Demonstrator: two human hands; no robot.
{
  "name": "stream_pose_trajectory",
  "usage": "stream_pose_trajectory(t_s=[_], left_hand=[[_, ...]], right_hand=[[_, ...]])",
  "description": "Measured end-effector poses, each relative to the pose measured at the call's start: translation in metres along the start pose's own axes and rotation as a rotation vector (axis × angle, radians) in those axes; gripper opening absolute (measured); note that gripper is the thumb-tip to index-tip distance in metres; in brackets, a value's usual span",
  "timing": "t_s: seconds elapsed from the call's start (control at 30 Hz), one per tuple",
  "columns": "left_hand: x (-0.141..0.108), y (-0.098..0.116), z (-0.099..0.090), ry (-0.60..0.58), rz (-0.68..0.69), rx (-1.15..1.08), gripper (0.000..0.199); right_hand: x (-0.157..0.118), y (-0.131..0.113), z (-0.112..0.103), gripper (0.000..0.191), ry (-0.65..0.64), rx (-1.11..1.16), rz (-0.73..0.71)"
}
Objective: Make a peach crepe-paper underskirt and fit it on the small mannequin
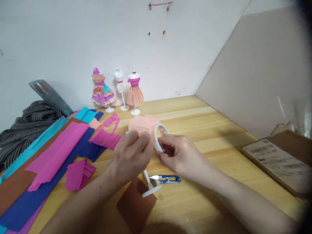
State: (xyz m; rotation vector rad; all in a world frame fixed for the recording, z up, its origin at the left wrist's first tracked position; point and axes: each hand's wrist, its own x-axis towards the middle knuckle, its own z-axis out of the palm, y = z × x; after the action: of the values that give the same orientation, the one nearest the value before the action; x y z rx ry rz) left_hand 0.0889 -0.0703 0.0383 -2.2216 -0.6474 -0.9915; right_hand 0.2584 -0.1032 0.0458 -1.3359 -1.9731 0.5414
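Observation:
My right hand (182, 151) is closed around a roll of clear tape (158, 143), its ring upright and facing left. Closed too, my left hand (133, 154) grips a small white dress form (150, 187) whose pole and round base show below the fingers, tilted. Its upper part is hidden behind the hand. Peach crepe paper (143, 123) spreads out just beyond my left fingers. Whether a strip of tape runs between the hands, I cannot tell. Blue thread snips (168, 179) lie on the table below my hands, beside a brown paper piece (136, 204).
Three small dress forms stand by the wall, one in a ruffled dress (103, 89), one mostly white (119, 78), one in a peach skirt (135, 92). Crepe paper strips (58, 152) and striped cloth (31, 123) lie left. A labelled cardboard package (278, 162) is right.

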Motion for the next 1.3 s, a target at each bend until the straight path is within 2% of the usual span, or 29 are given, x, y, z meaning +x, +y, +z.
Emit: stream_pose_trajectory(t_s=[0.13, 0.37, 0.7, 0.87, 1.07, 1.3], left_hand=[[0.001, -0.004, 0.000, -0.027, 0.009, -0.011, 0.020], [0.000, -0.006, 0.001, -0.038, -0.005, -0.056, 0.018], [-0.005, -0.005, 0.005, -0.021, -0.058, -0.115, 0.011], [-0.004, -0.004, 0.004, -0.047, -0.054, -0.096, 0.012], [-0.002, -0.005, -0.006, -0.211, -0.082, -0.075, 0.010], [0.002, -0.001, -0.013, -0.233, -0.096, -0.149, 0.012]], right_hand=[[0.003, 0.004, 0.000, 0.032, -0.055, 0.130, 0.088], [0.007, 0.009, -0.001, 0.022, -0.247, 0.498, 0.232], [0.011, 0.009, -0.005, 0.010, -0.293, 0.660, 0.263], [0.009, 0.009, -0.003, 0.013, -0.291, 0.604, 0.260], [0.008, 0.013, 0.001, 0.020, -0.253, 0.418, 0.247], [0.005, 0.011, 0.005, 0.029, -0.115, 0.139, 0.099]])
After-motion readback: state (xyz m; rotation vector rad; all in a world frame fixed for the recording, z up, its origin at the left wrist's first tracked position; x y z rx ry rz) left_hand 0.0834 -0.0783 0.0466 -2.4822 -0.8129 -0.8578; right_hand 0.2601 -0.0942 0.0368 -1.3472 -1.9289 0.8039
